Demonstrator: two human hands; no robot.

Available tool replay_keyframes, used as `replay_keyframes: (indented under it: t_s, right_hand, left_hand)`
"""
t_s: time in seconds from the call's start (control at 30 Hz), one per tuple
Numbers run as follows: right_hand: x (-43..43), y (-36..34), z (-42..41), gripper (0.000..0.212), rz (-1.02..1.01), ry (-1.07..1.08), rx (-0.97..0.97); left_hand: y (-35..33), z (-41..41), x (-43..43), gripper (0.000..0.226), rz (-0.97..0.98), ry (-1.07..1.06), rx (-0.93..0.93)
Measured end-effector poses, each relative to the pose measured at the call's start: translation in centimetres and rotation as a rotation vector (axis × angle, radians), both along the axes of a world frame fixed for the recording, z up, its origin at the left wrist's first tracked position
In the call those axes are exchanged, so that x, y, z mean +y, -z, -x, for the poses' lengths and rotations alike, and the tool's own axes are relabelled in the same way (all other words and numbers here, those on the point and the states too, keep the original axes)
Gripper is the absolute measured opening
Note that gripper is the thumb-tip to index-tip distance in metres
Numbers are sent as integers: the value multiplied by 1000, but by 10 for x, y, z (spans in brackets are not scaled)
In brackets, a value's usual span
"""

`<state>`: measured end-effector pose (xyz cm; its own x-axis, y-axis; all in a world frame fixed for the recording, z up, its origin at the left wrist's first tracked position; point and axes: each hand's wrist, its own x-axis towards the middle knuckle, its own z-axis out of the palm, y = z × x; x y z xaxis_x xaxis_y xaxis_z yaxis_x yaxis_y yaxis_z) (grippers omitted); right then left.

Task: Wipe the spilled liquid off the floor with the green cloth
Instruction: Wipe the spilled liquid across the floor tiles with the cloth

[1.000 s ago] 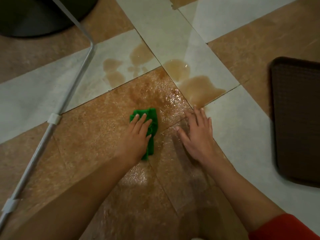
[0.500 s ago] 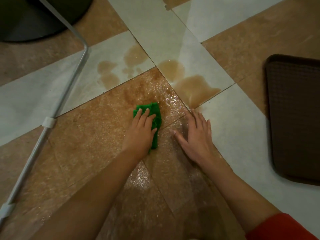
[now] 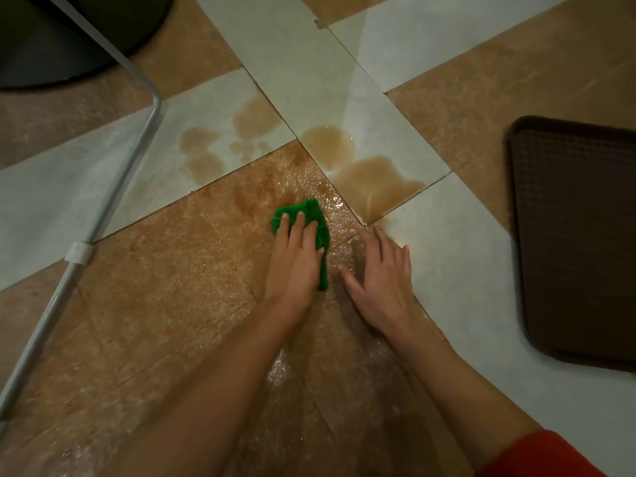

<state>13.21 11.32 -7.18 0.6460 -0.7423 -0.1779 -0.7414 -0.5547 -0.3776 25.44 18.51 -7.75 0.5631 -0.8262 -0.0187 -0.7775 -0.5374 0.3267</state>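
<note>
the left hand [image 3: 296, 263] pressed flat on the green cloth [image 3: 315, 215], fingers straight. just beside it the right hand [image 3: 382, 280] lay spread on the wet floor [image 3: 172, 304], holding nothing. wiping seemed partway done: a brown puddle [image 3: 375, 182] sat just beyond the fingertips, smaller splashes [image 3: 203, 156] farther off. next, the cloth likely needed pushing forward into them.

Green cloth [image 3: 315, 218] bunched flat on wet brown tile; brown spilled liquid [image 3: 375, 180] pooled just beyond.

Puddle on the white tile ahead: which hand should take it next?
Left. The left hand presses the green cloth flat on the brown tile, just short of the puddle. The right hand holds nothing.
</note>
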Motion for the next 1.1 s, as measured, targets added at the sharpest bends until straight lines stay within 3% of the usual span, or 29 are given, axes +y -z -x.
replay_keyframes:
  t_s: [0.23, 0.47, 0.67, 0.77, 0.9, 1.1]
  right_hand:
    - [-5, 1, 5, 61, 13, 2, 4]
    - [-6, 2, 9, 63, 11, 4, 51]
    - [-9, -1, 7, 61, -20, 24, 30]
    - [-10, -2, 8, 62, -21, 30, 14]
    - [-12, -3, 9, 63, -13, 38, -2]
    - [-13, -3, 11, 61, -23, 74, -30]
  left_hand:
    - [6, 10, 25, 50, -43, 244, -3]
    - [-1, 1, -5, 49, -29, 0, -6]
    - [10, -5, 27, 47, -155, 308, -105]
    - [6, -20, 14, 52, -230, 196, -87]
    - [0, 6, -14, 49, -133, 53, -30]
    - [7, -1, 22, 41, -130, 383, -104]
